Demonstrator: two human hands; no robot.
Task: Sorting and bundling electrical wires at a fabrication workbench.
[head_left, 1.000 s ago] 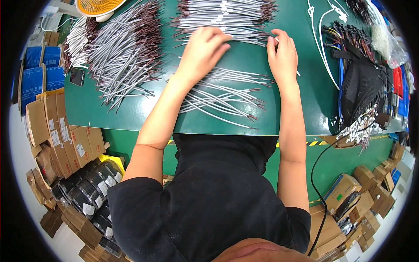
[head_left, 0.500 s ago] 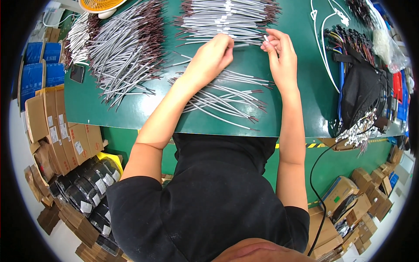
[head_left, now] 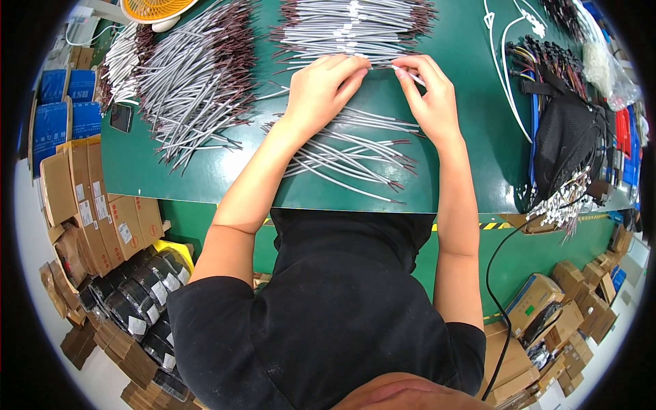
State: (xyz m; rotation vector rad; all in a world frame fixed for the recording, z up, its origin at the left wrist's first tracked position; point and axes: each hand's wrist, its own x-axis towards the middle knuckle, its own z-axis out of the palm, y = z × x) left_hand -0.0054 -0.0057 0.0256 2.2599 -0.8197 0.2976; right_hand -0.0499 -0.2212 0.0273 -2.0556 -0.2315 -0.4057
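My left hand (head_left: 322,87) and my right hand (head_left: 425,94) are close together over the green table (head_left: 471,143), pinching the two ends of a thin white cable tie (head_left: 391,67) between thumb and fingers. Loose grey wires with dark red ends (head_left: 355,154) lie spread under my wrists. Just beyond my fingers lies a tied bundle of grey wires (head_left: 355,27).
A big heap of grey wires (head_left: 198,75) fills the table's left. White cable ties (head_left: 502,61) and a black mesh bag (head_left: 570,143) lie to the right. A phone (head_left: 121,117) sits at the left edge. Cardboard boxes (head_left: 82,205) and black reels (head_left: 133,301) stand on the floor.
Both hands have come together from flat on the wires. My left hand moved right toward the right hand, and both now pinch the white tie.
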